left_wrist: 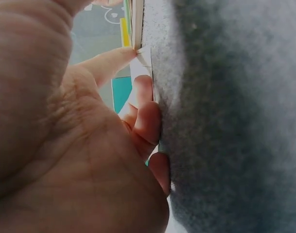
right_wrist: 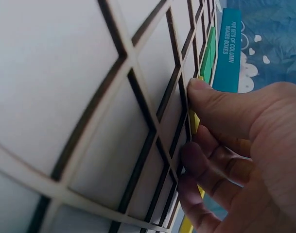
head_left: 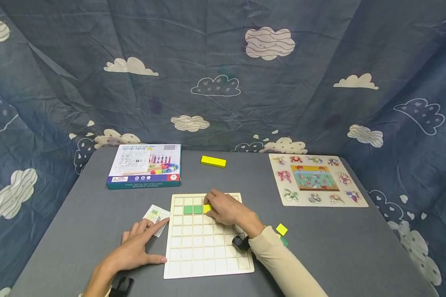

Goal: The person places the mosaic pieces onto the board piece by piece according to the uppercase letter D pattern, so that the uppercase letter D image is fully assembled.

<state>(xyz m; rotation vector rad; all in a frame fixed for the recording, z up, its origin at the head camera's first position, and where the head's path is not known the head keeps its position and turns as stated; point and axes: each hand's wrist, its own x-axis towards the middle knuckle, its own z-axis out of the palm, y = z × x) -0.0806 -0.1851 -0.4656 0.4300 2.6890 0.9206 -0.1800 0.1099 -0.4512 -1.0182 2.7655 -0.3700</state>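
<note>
A white board with a grid of square cells (head_left: 208,266) lies on the grey table. Two green square tiles (head_left: 192,210) sit side by side in one of its upper rows. Just right of them, my right hand (head_left: 226,209) pinches a yellow square tile (head_left: 207,208) at the board; the right wrist view shows this yellow tile (right_wrist: 193,121) by the thumb. My left hand (head_left: 134,247) touches the board's left edge with outstretched index finger and thumb. Partly under its fingers is a small printed pattern card (head_left: 160,211).
Loose yellow (head_left: 281,229) and green tiles (head_left: 284,241) lie right of the board, partly hidden by the right forearm. Behind stand a boxed bead set (head_left: 145,165) and a long yellow block (head_left: 213,161). A sea-animal puzzle board (head_left: 278,181) lies at the back right.
</note>
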